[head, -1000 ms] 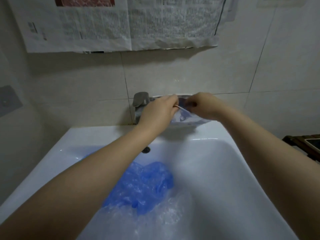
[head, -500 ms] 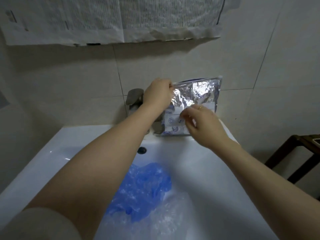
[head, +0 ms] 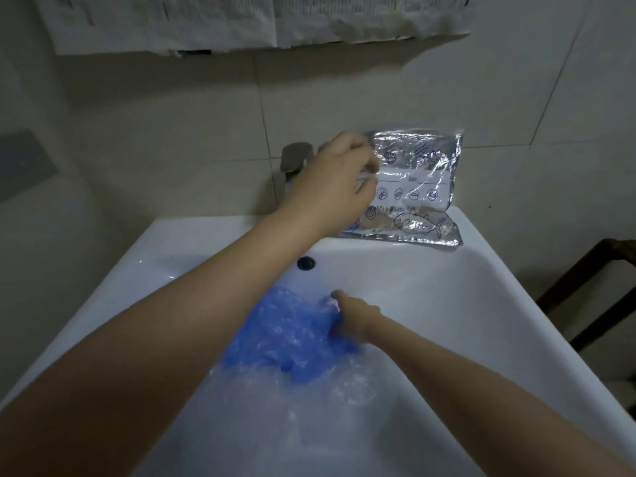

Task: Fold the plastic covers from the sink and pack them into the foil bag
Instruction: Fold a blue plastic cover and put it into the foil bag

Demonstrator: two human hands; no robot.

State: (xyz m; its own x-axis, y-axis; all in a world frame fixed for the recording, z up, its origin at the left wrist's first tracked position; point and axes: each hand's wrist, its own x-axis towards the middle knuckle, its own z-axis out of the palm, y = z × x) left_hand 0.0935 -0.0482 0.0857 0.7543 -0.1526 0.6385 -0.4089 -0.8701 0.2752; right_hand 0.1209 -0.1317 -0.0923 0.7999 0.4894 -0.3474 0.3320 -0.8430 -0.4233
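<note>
Head view: a white sink (head: 488,304) fills the lower frame, seen from above. In its basin lies a crumpled heap of blue covers (head: 285,335), with clear covers (head: 309,394) bunched just below and partly under them; how many there are of either cannot be told.

The right hand (head: 354,321) reaches down into the basin at the right edge of the blue heap. Its fingers are dug into the blue plastic and mostly hidden by it, with the thumb sticking up and away above the heap; it seems to be grasping the blue covers, though the curl of the fingers is not plainly visible.

The left hand (head: 334,187) is raised over the back ledge of the sink, in front of the tap (head: 296,160), which it partly hides. Its fingers are loosely curled at the left edge of the foil bag (head: 416,187); motion blur hides whether they pinch the bag or are just beside it, so its grip cannot be told.

The bag stands on the back ledge, leaning against the tiled wall (head: 378,98), its lower part folded forward onto the ledge. It has a white label with small round icons and a fish drawing. The overflow hole (head: 305,262) shows below the left wrist. Newspaper (head: 241,22) is stuck to the wall above. A dark wooden frame (head: 592,290) stands to the right of the sink
</note>
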